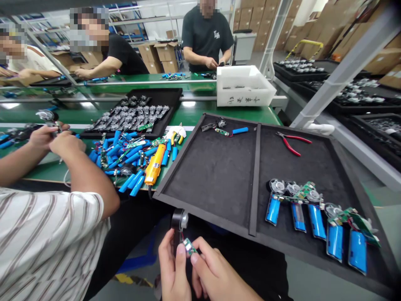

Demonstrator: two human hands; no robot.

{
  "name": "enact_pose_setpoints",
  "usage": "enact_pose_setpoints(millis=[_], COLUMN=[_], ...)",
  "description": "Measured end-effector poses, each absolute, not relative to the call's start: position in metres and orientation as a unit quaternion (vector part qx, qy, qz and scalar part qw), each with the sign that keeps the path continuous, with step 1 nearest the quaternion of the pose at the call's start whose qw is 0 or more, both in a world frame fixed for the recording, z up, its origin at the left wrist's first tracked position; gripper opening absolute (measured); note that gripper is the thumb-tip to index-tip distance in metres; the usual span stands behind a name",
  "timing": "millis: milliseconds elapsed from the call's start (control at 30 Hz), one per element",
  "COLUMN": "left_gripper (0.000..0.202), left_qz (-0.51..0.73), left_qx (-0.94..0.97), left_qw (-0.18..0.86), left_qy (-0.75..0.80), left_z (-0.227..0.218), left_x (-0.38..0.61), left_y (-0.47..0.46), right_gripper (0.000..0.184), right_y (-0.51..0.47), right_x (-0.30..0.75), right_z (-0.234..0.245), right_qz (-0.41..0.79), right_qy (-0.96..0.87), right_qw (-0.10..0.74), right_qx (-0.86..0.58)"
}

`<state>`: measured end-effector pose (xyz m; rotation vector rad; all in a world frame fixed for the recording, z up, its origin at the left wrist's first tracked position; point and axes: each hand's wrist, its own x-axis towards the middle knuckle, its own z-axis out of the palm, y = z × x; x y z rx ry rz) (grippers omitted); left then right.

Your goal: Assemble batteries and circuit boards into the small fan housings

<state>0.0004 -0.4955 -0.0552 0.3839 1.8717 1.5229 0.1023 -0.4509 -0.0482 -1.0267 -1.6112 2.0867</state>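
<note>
At the bottom centre, below the tray's near edge, my left hand (171, 269) and my right hand (213, 274) pinch a small green circuit board (189, 246) between thumbs and fingers. The board is joined to a black round motor part (178, 220) that my left hand also grips. Both hands are closed on this assembly. In front of me lies a black felt tray (219, 175) with two compartments. Its right compartment holds a row of several blue battery assemblies (316, 219) with boards and motors attached.
Red-handled pliers (290, 144) and a loose blue cell with a board (233, 131) lie at the tray's far end. A striped-shirt co-worker's arm (78, 175) works at left over a pile of blue cells (128, 156) and an orange tool (154, 167). A white bin (244, 90) stands behind.
</note>
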Motion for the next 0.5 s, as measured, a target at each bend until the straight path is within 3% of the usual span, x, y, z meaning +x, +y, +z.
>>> enact_pose_setpoints(millis=[500], left_gripper=[0.05], left_qz=[0.592], left_qx=[0.153], left_qw=[0.33], left_qy=[0.719], left_z=[-0.0586], left_x=[0.0002], left_y=[-0.4953], right_gripper=[0.032], right_y=[-0.4514], right_x=[0.103], right_z=[-0.0482], right_qz=[0.721], right_qy=[-0.572], right_qw=[0.151], right_qx=[-0.36])
